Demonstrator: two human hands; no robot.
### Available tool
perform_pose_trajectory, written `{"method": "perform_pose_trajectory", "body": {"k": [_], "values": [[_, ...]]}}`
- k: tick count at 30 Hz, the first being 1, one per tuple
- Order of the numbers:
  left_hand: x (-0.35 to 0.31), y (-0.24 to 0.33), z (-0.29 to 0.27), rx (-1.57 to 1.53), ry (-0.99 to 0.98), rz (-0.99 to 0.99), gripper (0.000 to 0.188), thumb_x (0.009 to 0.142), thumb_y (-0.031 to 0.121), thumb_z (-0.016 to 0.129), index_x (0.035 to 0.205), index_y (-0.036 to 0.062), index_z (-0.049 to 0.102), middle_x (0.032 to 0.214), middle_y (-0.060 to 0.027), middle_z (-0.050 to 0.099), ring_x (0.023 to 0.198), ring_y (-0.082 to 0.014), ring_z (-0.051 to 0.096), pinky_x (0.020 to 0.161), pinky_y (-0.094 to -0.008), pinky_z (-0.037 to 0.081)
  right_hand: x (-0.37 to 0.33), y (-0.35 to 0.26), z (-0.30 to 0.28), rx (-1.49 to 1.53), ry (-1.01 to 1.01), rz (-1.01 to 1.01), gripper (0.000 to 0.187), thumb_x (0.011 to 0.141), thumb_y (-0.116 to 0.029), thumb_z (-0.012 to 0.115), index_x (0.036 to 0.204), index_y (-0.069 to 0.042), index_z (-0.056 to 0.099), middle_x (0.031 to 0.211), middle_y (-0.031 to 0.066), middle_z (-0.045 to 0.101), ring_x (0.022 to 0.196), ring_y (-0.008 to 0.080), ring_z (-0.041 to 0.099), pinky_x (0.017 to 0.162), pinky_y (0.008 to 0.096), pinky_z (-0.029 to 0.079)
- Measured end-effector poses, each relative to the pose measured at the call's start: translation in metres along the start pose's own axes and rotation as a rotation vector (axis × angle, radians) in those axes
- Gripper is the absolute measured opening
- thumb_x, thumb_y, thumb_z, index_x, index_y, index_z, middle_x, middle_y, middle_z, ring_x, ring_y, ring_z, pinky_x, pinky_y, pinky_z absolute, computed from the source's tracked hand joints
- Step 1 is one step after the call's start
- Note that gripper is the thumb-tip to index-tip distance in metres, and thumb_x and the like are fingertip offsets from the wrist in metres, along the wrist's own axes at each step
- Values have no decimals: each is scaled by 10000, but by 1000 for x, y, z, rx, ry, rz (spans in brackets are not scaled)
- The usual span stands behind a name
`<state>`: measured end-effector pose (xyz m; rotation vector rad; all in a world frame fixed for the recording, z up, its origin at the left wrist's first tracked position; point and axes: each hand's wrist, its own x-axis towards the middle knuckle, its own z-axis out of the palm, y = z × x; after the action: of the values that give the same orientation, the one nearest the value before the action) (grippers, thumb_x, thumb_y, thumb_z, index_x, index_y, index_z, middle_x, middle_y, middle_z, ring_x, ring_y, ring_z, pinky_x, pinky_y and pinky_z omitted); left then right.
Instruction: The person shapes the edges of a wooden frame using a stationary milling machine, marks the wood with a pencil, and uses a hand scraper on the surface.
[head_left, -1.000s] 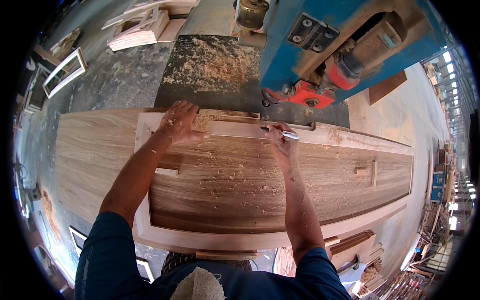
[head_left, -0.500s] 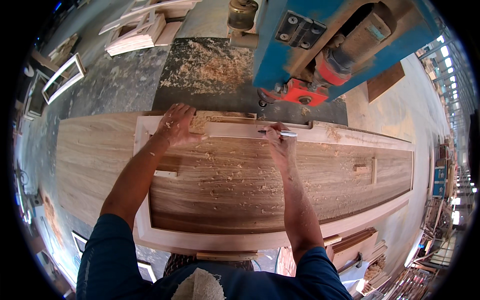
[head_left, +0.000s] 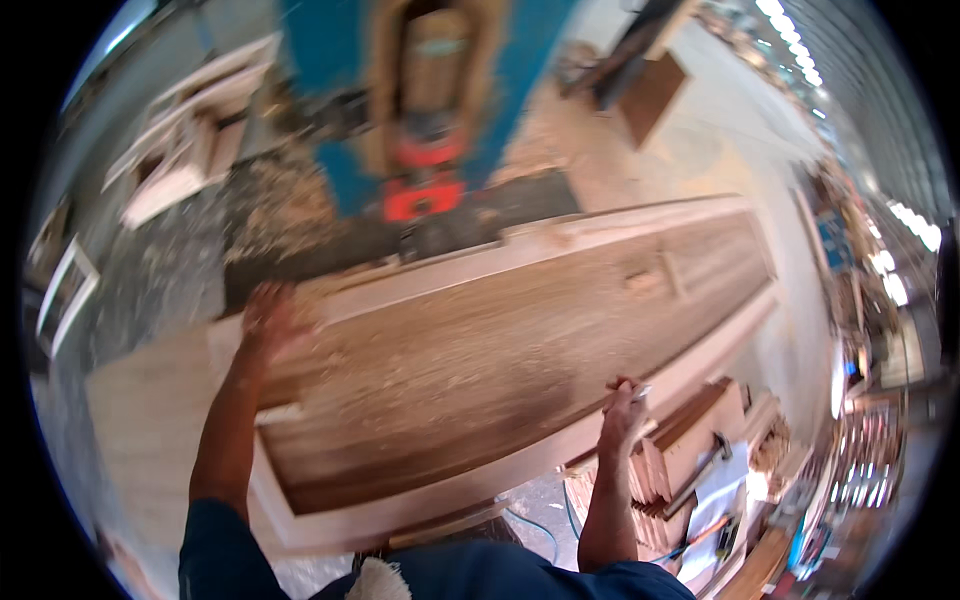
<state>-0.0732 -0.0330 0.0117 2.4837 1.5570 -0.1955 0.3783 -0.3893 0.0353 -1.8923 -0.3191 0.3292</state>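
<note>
A pale wooden frame (head_left: 480,268) lies flat around a brown wood-grain panel (head_left: 450,365) strewn with shavings. At the frame's far left corner rests my left hand (head_left: 270,318), open, with its fingers apart and nothing in them. My right hand (head_left: 622,410) is closed on a pen (head_left: 643,394), whose light end pokes out beside the fingers. That hand is over the frame's near long side, right of centre. Motion blurs the view, so the pen's tip cannot be made out.
Beyond the frame stands a blue machine (head_left: 345,185) with a red part (head_left: 424,198) hanging low near the far edge. A stack of pale wood parts (head_left: 180,165) sits at the far left. Several boards and a clamp-like tool (head_left: 700,470) lie at the near right.
My right hand has drawn back from the frame's far side to its near side, still holding the pen. My left hand stays at the far left corner. The whole view has turned and blurred.
</note>
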Motion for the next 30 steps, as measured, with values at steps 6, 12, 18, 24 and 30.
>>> {"method": "perform_pose_trajectory", "body": {"k": [6,12,18,24,30], "values": [[-9,12,7,-51,124,-20,971,653,544,841,1360,-31,508,1381,-251,536,1347,-411,440,1190,-472,274,-8,51,-67,-597,126,24,482,874,-390,709,1079,30,592,819,149,635,786,268,628,735,403,497],[-15,-7,20,37,204,8,898,656,522,848,1294,-30,542,1325,-238,564,1300,-396,476,1157,-475,315,-17,34,-57,-613,282,-22,461,821,-331,753,1024,40,568,886,218,628,870,387,629,776,483,490],[-10,-9,4,20,129,7,796,673,538,828,1231,32,570,1305,-197,581,1293,-374,488,1137,-478,340,-6,42,-51,-835,244,-70,568,836,-489,720,946,64,651,848,274,660,821,440,649,754,530,500],[-9,20,-17,-63,6,10,878,715,649,740,1291,16,539,1384,-201,533,1376,-355,418,1189,-454,270,-15,27,-55,-360,200,-22,298,909,-234,674,810,47,693,704,61,622,525,172,533,552,337,487],[-9,-2,-5,-21,38,-10,997,708,720,697,1368,1,496,1440,-174,492,1420,-325,369,1219,-434,232,-47,-75,99,42,-612,-68,519,1083,-370,333,1046,2,693,785,70,627,738,134,561,669,289,474]]}}
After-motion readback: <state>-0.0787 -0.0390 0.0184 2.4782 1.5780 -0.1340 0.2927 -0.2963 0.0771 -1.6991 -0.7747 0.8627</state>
